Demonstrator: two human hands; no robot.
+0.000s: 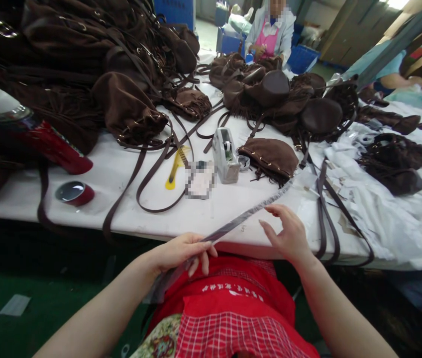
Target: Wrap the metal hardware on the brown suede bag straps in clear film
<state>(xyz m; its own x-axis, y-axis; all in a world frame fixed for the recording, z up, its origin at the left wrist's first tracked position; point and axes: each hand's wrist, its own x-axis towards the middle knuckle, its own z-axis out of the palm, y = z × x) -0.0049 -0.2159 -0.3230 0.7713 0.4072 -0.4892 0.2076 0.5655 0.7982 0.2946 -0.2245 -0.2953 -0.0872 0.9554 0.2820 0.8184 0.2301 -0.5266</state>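
Note:
A long brown strap [239, 219], sheathed in clear plastic, runs from a small brown suede bag [272, 156] toward my body. Just before the table's front edge, my left hand [186, 251] is closed around this strap, and its lower end hangs below that hand. My right hand [287, 233] is beside the strap on the right, thumb and fingers apart, holding nothing. Beyond the hands stands a grey tape dispenser [226, 161], left of the small bag. A yellow comb [174, 171] lies farther left, beside a blurred-out pale rectangle [200, 180].
Brown bags [65, 49] are heaped at the left, more [274, 94] at the back. A red thermos [54, 144] and its cup [74, 193] stand left. Crumpled white wrapping [393, 219] covers the right side. A co-worker in a pink apron [268, 40] is across the table [181, 223].

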